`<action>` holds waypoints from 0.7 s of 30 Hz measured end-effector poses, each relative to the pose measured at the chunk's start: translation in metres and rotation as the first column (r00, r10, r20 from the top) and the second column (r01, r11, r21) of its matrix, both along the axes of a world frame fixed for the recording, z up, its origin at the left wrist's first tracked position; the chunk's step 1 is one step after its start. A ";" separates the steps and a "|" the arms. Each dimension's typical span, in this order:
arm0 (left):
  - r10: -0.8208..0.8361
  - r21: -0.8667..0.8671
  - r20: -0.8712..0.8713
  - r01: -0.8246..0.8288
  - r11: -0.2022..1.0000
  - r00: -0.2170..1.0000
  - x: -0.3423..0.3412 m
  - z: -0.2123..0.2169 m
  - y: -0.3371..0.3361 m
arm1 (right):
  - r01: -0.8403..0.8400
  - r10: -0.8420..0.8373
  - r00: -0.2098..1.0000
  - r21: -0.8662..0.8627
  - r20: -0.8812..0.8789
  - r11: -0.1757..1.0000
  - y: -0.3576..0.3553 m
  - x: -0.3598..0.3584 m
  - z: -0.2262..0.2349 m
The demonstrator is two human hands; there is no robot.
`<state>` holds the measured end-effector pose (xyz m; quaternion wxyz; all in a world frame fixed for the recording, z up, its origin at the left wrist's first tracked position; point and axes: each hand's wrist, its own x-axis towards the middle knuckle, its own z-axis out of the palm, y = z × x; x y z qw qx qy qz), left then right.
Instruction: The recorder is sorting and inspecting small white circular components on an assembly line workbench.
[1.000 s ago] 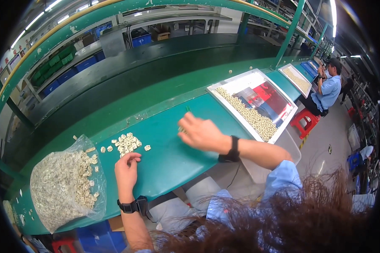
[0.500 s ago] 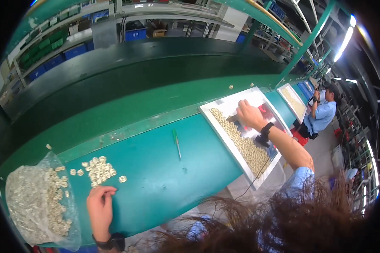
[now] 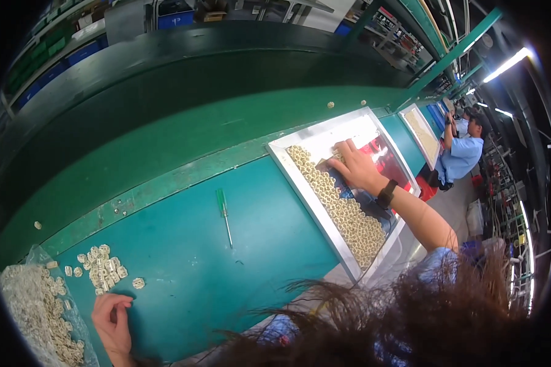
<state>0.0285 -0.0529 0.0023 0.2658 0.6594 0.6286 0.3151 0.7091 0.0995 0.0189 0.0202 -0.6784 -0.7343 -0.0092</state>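
Near the lower left edge, my left hand [image 3: 111,324] rests on the green table with its fingers curled and thumb and fingertips close together; whether anything is between them is hidden. Just beyond it lies a loose pile of small cream-coloured parts [image 3: 104,266], with a single part [image 3: 139,283] to its right. My right hand [image 3: 358,168] is over a white-framed tray [image 3: 312,217], fingers and thumb spread and reaching down to its surface. Many small cream parts [image 3: 349,226] cover the tray's near and left side. A few parts show between thumb and forefinger.
A clear plastic bag of parts [image 3: 43,312] sits at far left. A green-handled screwdriver [image 3: 224,214] lies mid-table. Along the back runs a green ledge [image 3: 183,147] with a few stray parts. Farther right are another framed tray [image 3: 421,137] and a person in blue [image 3: 462,153].
My right hand has come down to the tray surface and its fingers have spread. My left hand stays beside the pile, fingers still curled. The whole view has shifted.
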 end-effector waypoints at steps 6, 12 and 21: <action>0.005 -0.008 0.019 -0.005 1.000 1.000 0.004 0.005 -0.001 | 0.026 -0.045 0.945 -0.061 -0.323 0.998 0.002 0.024 0.017; -0.016 0.020 0.026 0.016 1.000 1.000 0.001 0.002 -0.002 | 0.277 -0.391 0.827 -0.313 -0.405 0.909 -0.009 0.040 0.046; -0.022 0.014 0.034 0.022 1.000 0.999 0.003 0.009 -0.003 | 0.200 -0.427 0.606 -0.391 -0.671 0.898 -0.041 0.031 0.028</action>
